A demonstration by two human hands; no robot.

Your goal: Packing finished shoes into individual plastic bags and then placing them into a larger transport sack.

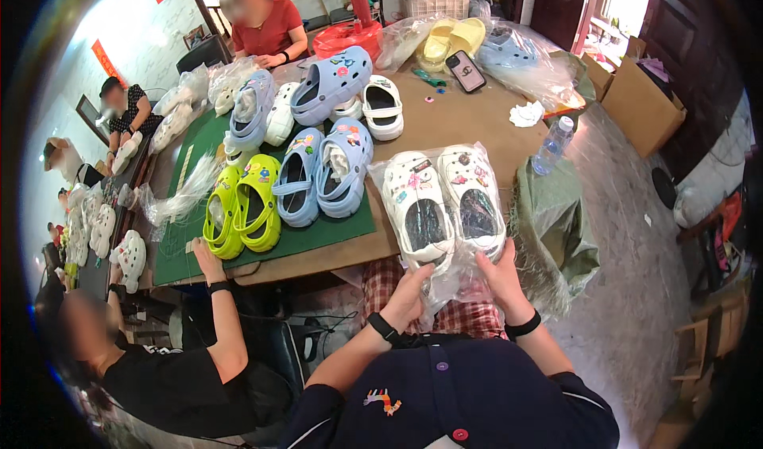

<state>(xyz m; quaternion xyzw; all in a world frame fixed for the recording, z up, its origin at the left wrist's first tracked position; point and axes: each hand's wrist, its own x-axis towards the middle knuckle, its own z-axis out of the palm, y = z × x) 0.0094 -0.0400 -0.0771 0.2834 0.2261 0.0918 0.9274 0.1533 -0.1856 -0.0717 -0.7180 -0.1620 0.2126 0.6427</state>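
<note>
A pair of white clogs [416,196] with colourful charms lies side by side inside a clear plastic bag [447,278], toes pointing away from me, at the table's near edge. My left hand [404,296] is closed on the bag at the left clog's heel. At the right clog's heel, my right hand [501,276] grips the bag, thumb on top. The fingers beneath are partly hidden. Left of the bag stand a blue pair of clogs [342,163] and a lime-green pair [258,199], both with charms.
More blue clogs [330,83] and white clogs [383,107] are piled behind. A phone [466,72], a water bottle [553,145], crumpled paper [526,115] and bagged yellow clogs [450,40] lie right and far. A green sack [552,226] hangs at the right edge. Several people work nearby, one close on my left.
</note>
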